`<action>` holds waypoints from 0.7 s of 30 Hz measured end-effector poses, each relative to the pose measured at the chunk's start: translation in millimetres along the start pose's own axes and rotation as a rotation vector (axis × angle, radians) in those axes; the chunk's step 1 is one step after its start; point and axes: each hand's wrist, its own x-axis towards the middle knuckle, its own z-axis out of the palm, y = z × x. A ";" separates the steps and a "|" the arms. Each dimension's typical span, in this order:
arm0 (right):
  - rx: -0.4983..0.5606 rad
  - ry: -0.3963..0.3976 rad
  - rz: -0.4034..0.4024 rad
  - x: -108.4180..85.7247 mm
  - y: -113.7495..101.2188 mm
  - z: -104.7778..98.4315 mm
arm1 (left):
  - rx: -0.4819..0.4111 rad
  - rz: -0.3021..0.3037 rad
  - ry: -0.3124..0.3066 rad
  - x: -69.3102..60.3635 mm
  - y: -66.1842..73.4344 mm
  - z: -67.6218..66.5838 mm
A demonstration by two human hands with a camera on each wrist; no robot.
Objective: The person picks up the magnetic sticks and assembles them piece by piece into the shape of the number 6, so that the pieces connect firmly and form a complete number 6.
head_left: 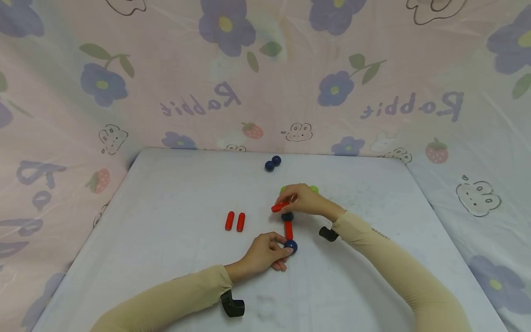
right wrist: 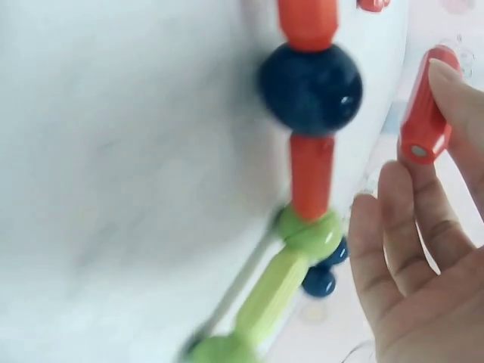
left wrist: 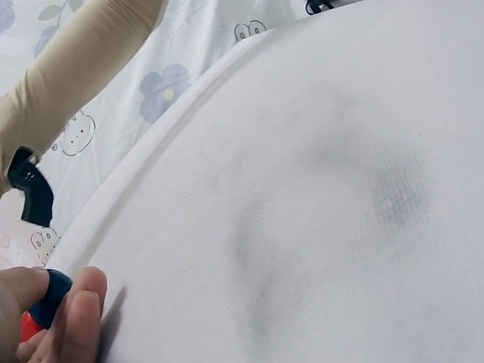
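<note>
My left hand [head_left: 265,252] pinches a dark blue ball [head_left: 291,246] at the near end of a chain. From it a red rod [head_left: 288,230] runs to another blue ball [head_left: 287,216]. In the right wrist view this second ball [right wrist: 311,89] joins a further red rod [right wrist: 311,176], a green ball [right wrist: 310,233] and a green rod [right wrist: 272,293]. My right hand [head_left: 304,199] holds a loose red rod [head_left: 280,207] between thumb and fingers, just above the chain; in the right wrist view the rod [right wrist: 427,106] is apart from it.
Two red rods [head_left: 230,221] [head_left: 241,222] lie side by side left of the chain. Two dark blue balls [head_left: 269,166] [head_left: 276,160] touch each other near the table's back edge. A patterned curtain [head_left: 265,83] stands behind the white table [head_left: 174,184].
</note>
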 end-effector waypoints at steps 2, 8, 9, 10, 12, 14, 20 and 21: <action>0.003 0.032 0.035 -11.0 5.6 -3.4 | -0.005 -0.003 -0.001 0.2 -0.3 -0.5; -0.023 0.092 0.118 -37.3 23.4 -10.5 | -0.006 -0.008 -0.002 1.3 -1.5 -1.0; -0.020 0.099 0.133 -40.8 26.2 -10.9 | -0.005 -0.007 -0.002 1.4 -1.5 -1.1; -0.005 0.104 0.147 -44.0 28.9 -11.0 | -0.006 -0.006 -0.003 1.4 -1.5 -1.1; 0.011 0.110 0.174 -49.2 34.1 -10.3 | -0.005 -0.004 -0.005 1.0 -1.0 -1.0; 0.006 0.114 0.178 -52.6 38.8 -8.8 | -0.006 -0.005 -0.004 1.2 -0.9 -1.0; -0.008 0.128 0.170 -57.0 46.0 -3.6 | -0.002 -0.014 0.005 1.9 -1.9 -0.1; -0.007 0.129 0.171 -57.4 46.2 -2.8 | -0.003 -0.015 0.004 2.0 -2.2 0.1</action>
